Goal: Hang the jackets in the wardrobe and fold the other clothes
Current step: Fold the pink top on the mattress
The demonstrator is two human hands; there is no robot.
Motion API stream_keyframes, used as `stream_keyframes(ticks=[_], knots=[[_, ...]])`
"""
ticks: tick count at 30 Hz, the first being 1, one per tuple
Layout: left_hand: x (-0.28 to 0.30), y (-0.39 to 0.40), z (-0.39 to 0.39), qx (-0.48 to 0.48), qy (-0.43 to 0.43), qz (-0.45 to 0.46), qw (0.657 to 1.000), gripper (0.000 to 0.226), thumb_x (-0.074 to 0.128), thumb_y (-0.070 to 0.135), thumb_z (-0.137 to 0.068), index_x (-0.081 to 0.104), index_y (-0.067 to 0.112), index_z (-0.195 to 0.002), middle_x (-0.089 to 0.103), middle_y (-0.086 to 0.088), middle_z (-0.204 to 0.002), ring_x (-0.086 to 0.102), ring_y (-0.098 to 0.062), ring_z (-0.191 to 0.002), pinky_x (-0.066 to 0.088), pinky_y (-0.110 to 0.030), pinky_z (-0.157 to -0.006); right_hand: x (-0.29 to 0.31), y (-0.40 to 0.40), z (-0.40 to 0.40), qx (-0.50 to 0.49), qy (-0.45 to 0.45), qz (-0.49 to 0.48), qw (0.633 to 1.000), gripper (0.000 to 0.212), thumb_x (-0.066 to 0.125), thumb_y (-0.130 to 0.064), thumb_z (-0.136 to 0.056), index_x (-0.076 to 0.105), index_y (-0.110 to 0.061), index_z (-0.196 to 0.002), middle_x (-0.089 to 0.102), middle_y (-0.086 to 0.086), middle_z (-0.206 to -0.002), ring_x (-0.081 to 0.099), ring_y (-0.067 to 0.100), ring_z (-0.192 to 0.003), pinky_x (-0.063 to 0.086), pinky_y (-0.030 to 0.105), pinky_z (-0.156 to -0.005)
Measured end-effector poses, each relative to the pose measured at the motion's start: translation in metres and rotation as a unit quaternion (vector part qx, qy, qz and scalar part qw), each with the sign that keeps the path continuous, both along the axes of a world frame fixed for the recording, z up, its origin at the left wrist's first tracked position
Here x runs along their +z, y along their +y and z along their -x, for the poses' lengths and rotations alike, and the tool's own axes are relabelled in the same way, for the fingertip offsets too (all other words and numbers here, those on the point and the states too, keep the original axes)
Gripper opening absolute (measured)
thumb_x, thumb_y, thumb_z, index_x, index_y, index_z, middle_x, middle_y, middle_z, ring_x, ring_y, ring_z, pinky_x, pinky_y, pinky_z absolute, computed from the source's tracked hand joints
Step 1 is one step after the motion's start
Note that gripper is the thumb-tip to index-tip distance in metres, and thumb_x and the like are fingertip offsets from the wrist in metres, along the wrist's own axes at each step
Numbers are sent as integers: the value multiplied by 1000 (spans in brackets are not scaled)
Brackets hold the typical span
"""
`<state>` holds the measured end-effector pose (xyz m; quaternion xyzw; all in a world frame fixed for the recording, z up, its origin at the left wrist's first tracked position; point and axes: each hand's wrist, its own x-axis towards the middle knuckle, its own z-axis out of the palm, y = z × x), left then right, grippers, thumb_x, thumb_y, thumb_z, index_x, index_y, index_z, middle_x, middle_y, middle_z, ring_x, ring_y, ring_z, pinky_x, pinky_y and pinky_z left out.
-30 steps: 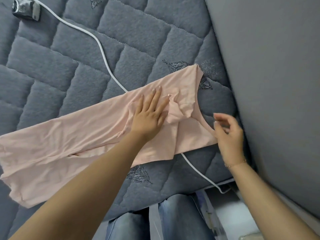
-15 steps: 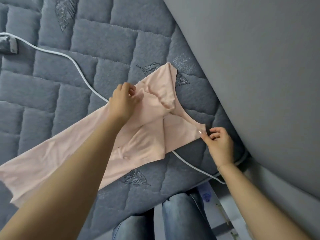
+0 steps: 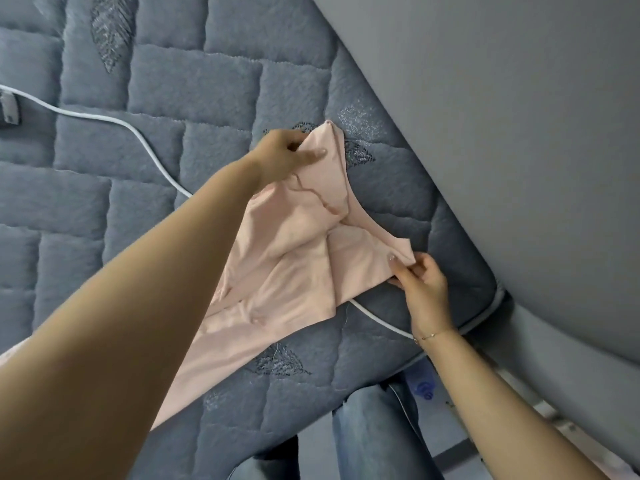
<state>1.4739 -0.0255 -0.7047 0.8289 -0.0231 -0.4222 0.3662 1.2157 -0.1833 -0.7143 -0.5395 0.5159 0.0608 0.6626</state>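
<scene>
Two hands pinching pink garment (image 3: 298, 268) corners, left hand (image 3: 282, 157), right hand (image 3: 420, 285), quilted mattress (image 3: 194, 84) beneath

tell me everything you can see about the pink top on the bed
The pink top is a thin, soft-looking pale pink knit, creased and partly doubled over itself. It lies slantwise on the grey quilted mattress, its lower end running out of view under the left arm. A curved neckline edge faces the headboard side. The left hand grips its far corner, the right hand pinches its near corner. A white cable passes beneath it.
</scene>
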Motion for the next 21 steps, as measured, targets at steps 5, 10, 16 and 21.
stream_keyframes(ticks=[5,10,16,21], knots=[[37,34,7,-3,33,126,991,20,72,22,-89,58,8,-82,51,-9,-84,48,-19,-81,41,-34,-78,35,30,-1,12,-81,53,995,24,72,-12,-87,65,-22,-107,76,-3,-101,70,13,-99,57,27,-82],[85,115,43,34,56,245,967,28,70,16,-83,61,3,-106,69,-8,-93,65,-15,-86,53,-23,-81,91,102,28,83,-153,126,977,28,69,-1,-86,70,-27,-97,75,-13,-92,68,0,-86,50,12,-75],[123,261,94,55,10,279,959,17,62,11,-87,62,11,-104,71,15,-87,64,2,-86,48,-14,-85,131,231,85,273,-202,278,898,20,72,1,-82,68,-16,-92,69,-13,-89,65,3,-83,50,19,-79],[115,415,146,130,-2,229,965,16,66,16,-81,65,13,-97,70,15,-86,62,2,-84,48,-12,-83,125,350,119,382,-248,252,854,18,70,-4,-82,69,-16,-95,66,-13,-88,64,5,-82,51,22,-75]])
